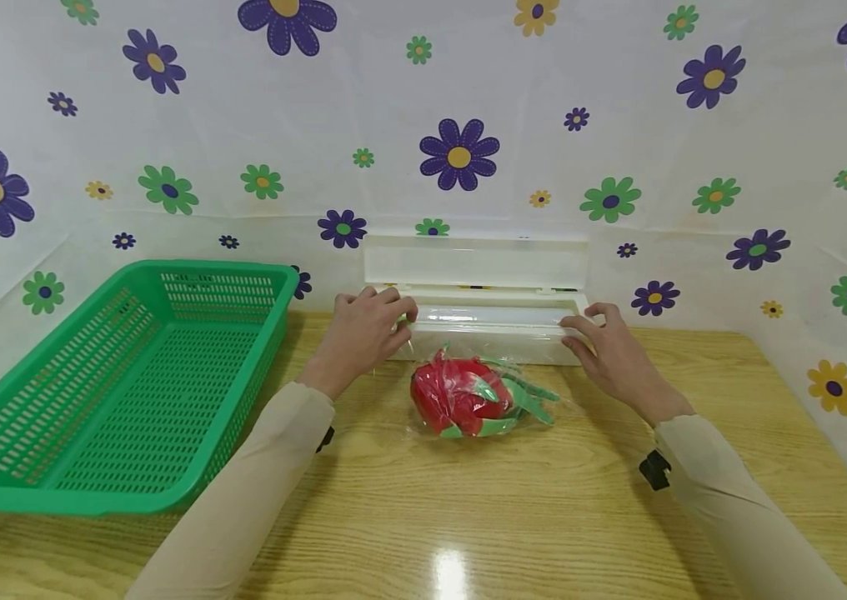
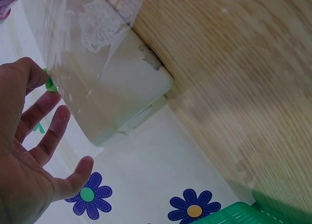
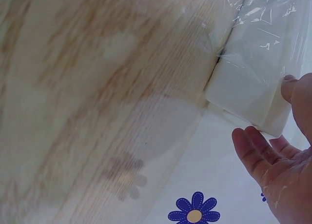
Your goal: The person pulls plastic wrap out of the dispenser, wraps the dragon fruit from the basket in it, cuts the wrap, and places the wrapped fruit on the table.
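A white plastic-wrap box (image 1: 483,346) stands at the back of the table, lid (image 1: 476,261) raised, with a roll of cling film (image 1: 491,317) inside. Clear film runs down its front and over a red toy dragon fruit (image 1: 461,396) with green leaf tips, lying just before it. My left hand (image 1: 363,333) is at the box's left end; its thumb and a finger pinch a small green slider (image 2: 50,82) on the front edge, other fingers spread. My right hand (image 1: 611,354) grips the front wall near the right end between thumb and index finger, the index partly hidden in the right wrist view.
A green slotted basket (image 1: 243,379) stands on the left of the wooden table (image 1: 528,517), close beside my left forearm. White flower-patterned sheeting (image 1: 513,100) rises behind the box and along both sides.
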Tool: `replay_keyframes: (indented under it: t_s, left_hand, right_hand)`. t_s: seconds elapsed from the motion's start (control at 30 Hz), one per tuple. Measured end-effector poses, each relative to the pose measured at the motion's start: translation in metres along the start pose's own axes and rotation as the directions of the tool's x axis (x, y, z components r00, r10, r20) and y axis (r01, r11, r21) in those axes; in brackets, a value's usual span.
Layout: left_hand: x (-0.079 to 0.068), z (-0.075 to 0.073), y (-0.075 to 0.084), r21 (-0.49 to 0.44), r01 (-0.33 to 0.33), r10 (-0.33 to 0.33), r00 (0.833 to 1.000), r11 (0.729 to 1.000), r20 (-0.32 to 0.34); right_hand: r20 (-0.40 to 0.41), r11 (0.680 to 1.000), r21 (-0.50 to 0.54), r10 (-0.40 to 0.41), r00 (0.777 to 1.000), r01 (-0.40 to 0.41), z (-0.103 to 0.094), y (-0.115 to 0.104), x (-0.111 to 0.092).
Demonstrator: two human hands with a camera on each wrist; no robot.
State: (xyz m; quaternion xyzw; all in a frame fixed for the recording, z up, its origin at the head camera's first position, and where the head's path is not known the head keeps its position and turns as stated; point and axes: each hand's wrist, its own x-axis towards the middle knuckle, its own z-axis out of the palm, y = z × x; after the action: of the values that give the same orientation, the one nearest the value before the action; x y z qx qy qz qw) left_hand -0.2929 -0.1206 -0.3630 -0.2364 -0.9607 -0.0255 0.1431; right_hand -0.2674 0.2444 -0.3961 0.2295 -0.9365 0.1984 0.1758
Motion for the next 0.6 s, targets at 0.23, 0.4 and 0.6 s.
replay_keyframes:
  t_s: [0.23,0.4,0.6]
  left_hand:
    - [-0.0025,-0.0010,-0.0019,0.004,0.003,-0.003,1.000,1.000,-0.001]
    - [-0.0048,-0.0039,-0.0037,0.011,0.017,-0.017,1.000,1.000,0.013]
    - [-0.0062,-0.0039,-0.0059,0.027,0.016,-0.016,1.000,1.000,0.010]
  right_hand:
    - [-0.007,1.000,0.000,-0.012,1.000,0.012,0.0005,-0.0006,0.0002]
    - [-0.025,1.000,0.003,-0.027,0.999,0.027,-0.0002,0.0008,-0.0006]
    - [-0.028,0.999,-0.015,-0.040,0.999,0.039,0.0016,0.0024,-0.0007]
